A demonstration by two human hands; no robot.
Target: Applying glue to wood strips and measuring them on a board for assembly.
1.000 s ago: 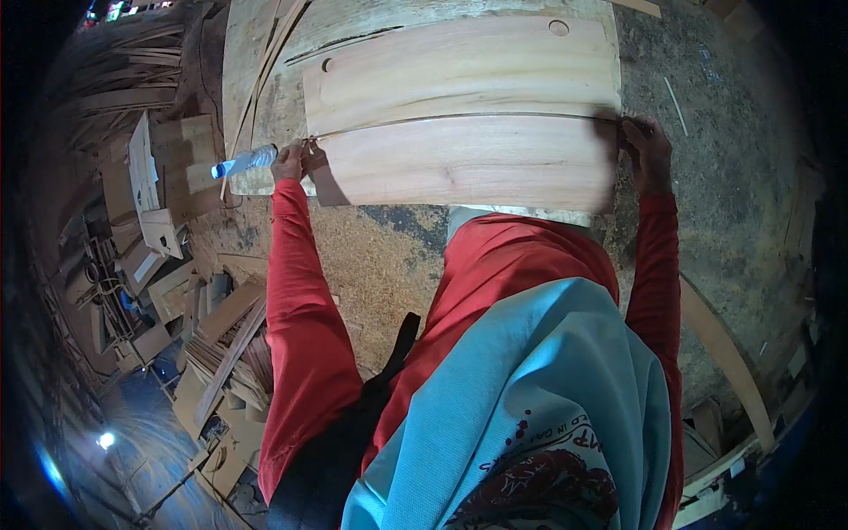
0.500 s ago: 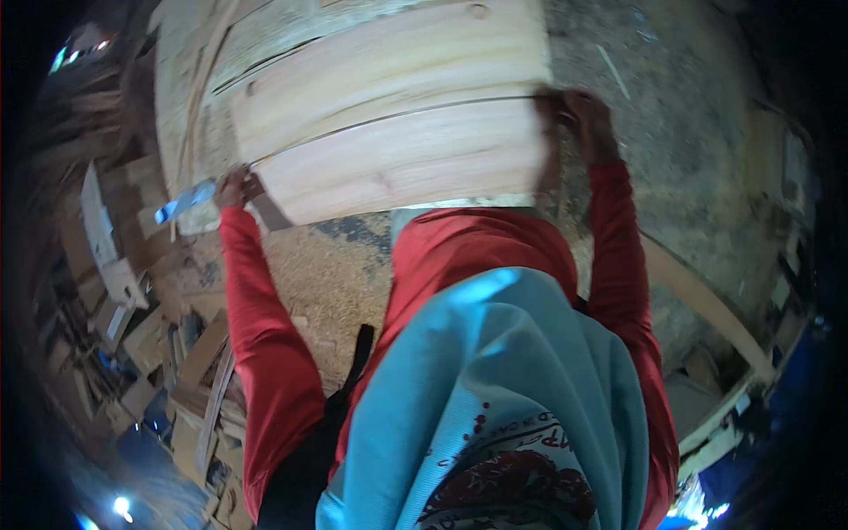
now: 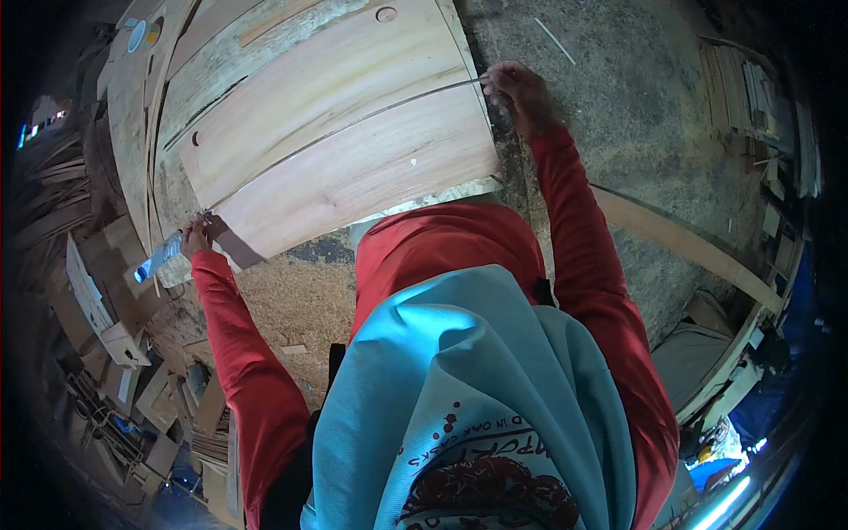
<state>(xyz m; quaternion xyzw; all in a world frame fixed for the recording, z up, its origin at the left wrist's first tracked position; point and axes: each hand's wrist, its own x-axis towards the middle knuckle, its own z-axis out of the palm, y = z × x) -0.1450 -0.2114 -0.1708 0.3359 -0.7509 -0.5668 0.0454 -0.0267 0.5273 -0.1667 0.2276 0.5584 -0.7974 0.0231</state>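
A pale, pinkish wooden panel [image 3: 380, 163] lies in front of me. Across it runs a long, thin dark strip [image 3: 340, 128], slightly bowed in this view; whether it is metal or cord I cannot make out. At the panel's left edge, my left hand [image 3: 196, 238] is closed, its fingers pinching that end of the strip. My right hand [image 3: 519, 93] pinches the other end, just past the panel's right edge. Beside my left hand lies a clear plastic bottle [image 3: 162, 256] with a blue cap.
More boards and slats [image 3: 261, 31] lie beyond the panel. Sawdust [image 3: 287, 296] covers the floor below it. Wood offcuts [image 3: 163, 397] are heaped at the left. A long curved plank [image 3: 680, 243] stretches away at the right. At the far left stands a small round tub [image 3: 141, 35].
The view has shifted, so the panel sits further left and looks more tilted. My right hand, blurred before, is now sharp at the strip's end. Both hands still hold the strip.
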